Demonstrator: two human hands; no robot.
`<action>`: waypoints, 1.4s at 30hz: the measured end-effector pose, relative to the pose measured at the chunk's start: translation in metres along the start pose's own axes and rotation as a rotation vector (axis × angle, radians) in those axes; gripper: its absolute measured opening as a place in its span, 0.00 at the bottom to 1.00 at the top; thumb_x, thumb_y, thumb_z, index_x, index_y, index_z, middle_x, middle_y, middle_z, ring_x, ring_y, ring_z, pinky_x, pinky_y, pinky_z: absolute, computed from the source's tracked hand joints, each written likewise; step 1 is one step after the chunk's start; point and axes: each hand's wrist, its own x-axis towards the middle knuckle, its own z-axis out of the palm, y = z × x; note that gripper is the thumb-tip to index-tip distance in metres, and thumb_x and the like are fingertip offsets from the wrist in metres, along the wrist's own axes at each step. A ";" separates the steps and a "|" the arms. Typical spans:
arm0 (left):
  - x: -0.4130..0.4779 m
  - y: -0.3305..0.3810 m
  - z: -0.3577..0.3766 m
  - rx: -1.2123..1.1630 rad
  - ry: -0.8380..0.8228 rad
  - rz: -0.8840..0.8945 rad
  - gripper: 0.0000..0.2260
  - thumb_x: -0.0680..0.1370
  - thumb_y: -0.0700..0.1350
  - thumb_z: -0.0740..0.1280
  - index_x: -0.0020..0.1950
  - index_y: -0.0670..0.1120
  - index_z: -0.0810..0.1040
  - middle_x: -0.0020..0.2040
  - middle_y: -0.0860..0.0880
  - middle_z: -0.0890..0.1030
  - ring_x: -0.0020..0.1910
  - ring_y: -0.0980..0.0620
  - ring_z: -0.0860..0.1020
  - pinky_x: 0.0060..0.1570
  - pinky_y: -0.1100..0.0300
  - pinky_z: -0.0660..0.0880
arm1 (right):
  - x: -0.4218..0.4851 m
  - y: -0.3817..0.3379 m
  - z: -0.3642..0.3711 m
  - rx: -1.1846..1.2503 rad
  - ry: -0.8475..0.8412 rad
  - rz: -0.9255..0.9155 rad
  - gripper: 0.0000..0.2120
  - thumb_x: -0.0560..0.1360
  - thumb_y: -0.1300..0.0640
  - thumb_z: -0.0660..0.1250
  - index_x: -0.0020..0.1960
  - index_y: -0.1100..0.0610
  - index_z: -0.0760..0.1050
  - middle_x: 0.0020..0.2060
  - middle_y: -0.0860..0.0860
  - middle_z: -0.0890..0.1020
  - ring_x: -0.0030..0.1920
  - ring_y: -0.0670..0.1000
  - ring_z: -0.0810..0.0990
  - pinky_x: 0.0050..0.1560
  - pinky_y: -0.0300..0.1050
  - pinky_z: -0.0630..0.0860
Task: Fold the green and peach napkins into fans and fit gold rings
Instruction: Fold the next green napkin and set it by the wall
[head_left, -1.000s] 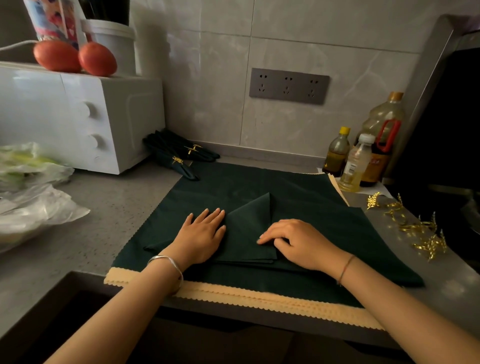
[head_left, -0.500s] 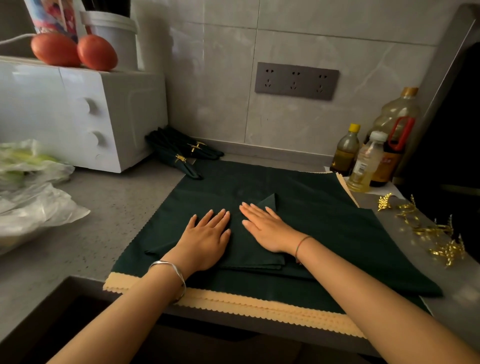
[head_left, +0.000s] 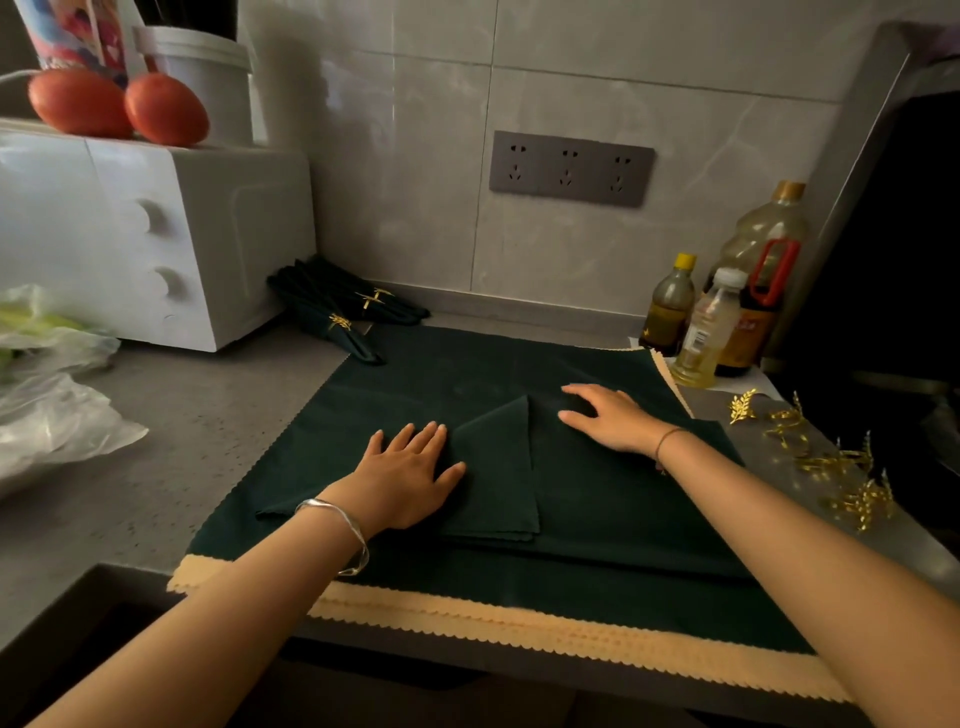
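**Pressing a folded green napkin (head_left: 498, 467) flat on the stack**

A grey surface (head_left: 208, 415) is carrying everything, with a white oven (head_left: 156, 234) sitting at its far left. A stack of green napkins (head_left: 467, 364) is lying spread across the middle. Peach napkins (head_left: 571, 639) are peeking out from beneath it along the near edge. On top, the folded green napkin is forming a point aimed at the wall. The left hand (head_left: 405, 478) is resting flat on its left flap, fingers straight and fanned. The right hand (head_left: 608, 415) is lying relaxed on the cloth just right of the point, holding nothing. Finished green rolls (head_left: 343, 312) are lying beside the oven, each banded in gold. Loose gold rings (head_left: 841, 467) are glinting along the right edge of the surface, apart from both hands.
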 end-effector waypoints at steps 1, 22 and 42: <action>0.004 0.007 0.000 0.001 0.018 0.017 0.29 0.81 0.61 0.44 0.78 0.49 0.41 0.78 0.51 0.43 0.77 0.50 0.42 0.74 0.48 0.39 | 0.000 0.009 -0.006 0.032 -0.040 0.034 0.29 0.77 0.43 0.61 0.75 0.50 0.58 0.74 0.51 0.61 0.73 0.54 0.60 0.73 0.52 0.58; 0.028 0.054 0.019 -0.043 0.142 0.056 0.30 0.78 0.67 0.45 0.77 0.58 0.44 0.79 0.50 0.45 0.77 0.50 0.42 0.75 0.48 0.38 | -0.025 0.110 -0.064 -0.038 0.019 0.185 0.24 0.70 0.49 0.73 0.62 0.57 0.74 0.61 0.53 0.75 0.61 0.53 0.73 0.60 0.44 0.69; 0.028 0.056 0.019 -0.037 0.132 0.153 0.25 0.82 0.59 0.45 0.78 0.56 0.46 0.78 0.54 0.46 0.77 0.53 0.43 0.74 0.50 0.38 | -0.155 -0.023 0.049 0.175 0.366 -0.348 0.11 0.76 0.53 0.67 0.58 0.47 0.80 0.57 0.41 0.80 0.58 0.38 0.76 0.62 0.28 0.68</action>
